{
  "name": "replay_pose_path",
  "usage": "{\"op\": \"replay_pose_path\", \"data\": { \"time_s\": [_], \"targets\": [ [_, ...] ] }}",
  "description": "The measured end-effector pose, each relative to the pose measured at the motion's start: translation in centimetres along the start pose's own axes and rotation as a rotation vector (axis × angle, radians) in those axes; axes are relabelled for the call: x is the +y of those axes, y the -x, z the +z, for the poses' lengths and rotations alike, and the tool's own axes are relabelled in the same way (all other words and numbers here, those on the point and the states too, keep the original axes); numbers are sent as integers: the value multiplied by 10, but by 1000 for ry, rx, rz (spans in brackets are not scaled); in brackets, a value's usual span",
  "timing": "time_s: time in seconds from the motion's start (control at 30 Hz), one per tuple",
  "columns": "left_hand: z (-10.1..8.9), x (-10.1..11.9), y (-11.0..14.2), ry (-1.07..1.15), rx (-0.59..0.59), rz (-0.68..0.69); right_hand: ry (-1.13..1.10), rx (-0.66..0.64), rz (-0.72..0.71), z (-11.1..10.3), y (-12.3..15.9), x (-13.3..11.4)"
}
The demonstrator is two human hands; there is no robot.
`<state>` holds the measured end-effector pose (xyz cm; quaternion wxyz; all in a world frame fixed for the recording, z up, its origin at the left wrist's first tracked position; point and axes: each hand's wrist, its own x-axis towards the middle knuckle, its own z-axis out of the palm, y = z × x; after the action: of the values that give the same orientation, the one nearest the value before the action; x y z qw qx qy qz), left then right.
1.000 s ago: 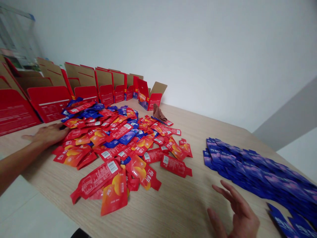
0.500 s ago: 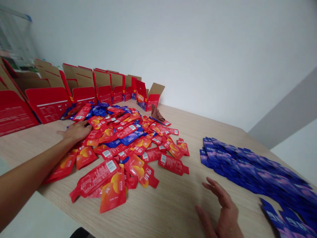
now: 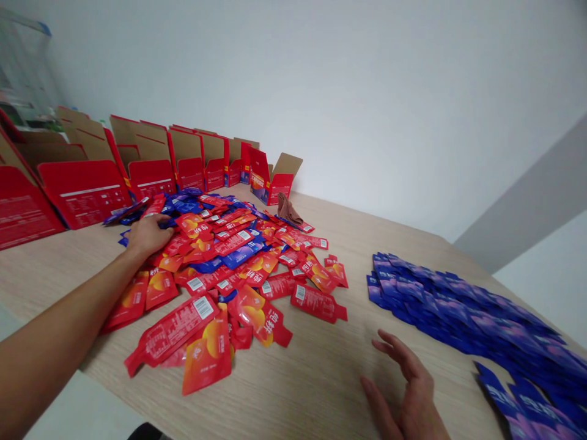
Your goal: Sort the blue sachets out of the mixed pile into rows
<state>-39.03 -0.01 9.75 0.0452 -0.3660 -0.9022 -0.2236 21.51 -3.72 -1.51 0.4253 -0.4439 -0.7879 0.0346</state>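
Left hand (image 3: 149, 235): over the past second it has moved inward from the left edge of the pile (image 3: 232, 242) and is now among the pouches on the pile's far-left side. A red pouch (image 3: 155, 204) just beyond the fingers appears to lie at a different angle than a second ago. The fingertips are partly lost against the pouches, so whether the hand grips one or merely presses on them cannot be told. The forearm (image 3: 77, 324) now crosses above the near-left pouches and hides some of them.

Right hand (image 3: 413, 394): empty, fingers parted and slightly curled, above bare table (image 3: 321, 373) between the pile and the blue stack (image 3: 435, 308). Little change in posture; no pouch is in contact with it.

Pouches: the pile, red and blue mixed, lies loose on the table's left half, some fronts up, some barcodes up. The near-side pouches show no evident disturbance. The blue stack, overlapping in rows at right, appears unaltered.

Surroundings: open boxes (image 3: 151, 177) stand in line behind the pile; one more box (image 3: 280, 186) stands at the line's right end, a brown cloth (image 3: 288, 211) near it.

Assessment: handling is judged confined to the pile's far-left side, with the right hand unengaged
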Motion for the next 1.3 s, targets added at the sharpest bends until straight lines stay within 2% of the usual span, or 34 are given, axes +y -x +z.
{"op": "replay_pose_path", "data": {
  "time_s": [0.07, 0.13, 0.2, 0.27, 0.33, 0.4, 0.53, 0.63, 0.8, 1.0, 1.13, 1.3],
  "targets": [
    [-3, -1, 0, -27, -22, -1, 47, -45, -64, -3, -11, -8],
    [-6, -1, -1, -58, -42, 5, 68, -132, -213, -4, -30, -25],
    [-8, -2, -2, -84, -50, 24, 52, -254, -399, 0, -58, -49],
    [-8, -4, -2, -102, -51, 49, 16, -406, -497, 11, -89, -78],
    [-8, -8, -3, -112, -42, 67, 14, -552, -483, 31, -120, -106],
    [-6, -12, -4, -116, -23, 73, 64, -635, -436, 57, -151, -127],
    [-5, -23, -8, -99, 19, 87, 158, -638, -433, 108, -201, -147],
    [-6, -32, -12, -64, 39, 87, 196, -616, -488, 137, -224, -152],
    [-11, -44, -14, 40, 55, 63, 267, -596, -576, 165, -236, -160],
    [-12, -44, -9, 130, 48, 50, 287, -551, -642, 175, -231, -156],
    [-14, -39, -5, 154, 98, 23, 253, -504, -656, 169, -229, -152],
    [-32, -34, 3, 186, 322, -43, 187, -409, -554, 140, -223, -145]
  ]
}}
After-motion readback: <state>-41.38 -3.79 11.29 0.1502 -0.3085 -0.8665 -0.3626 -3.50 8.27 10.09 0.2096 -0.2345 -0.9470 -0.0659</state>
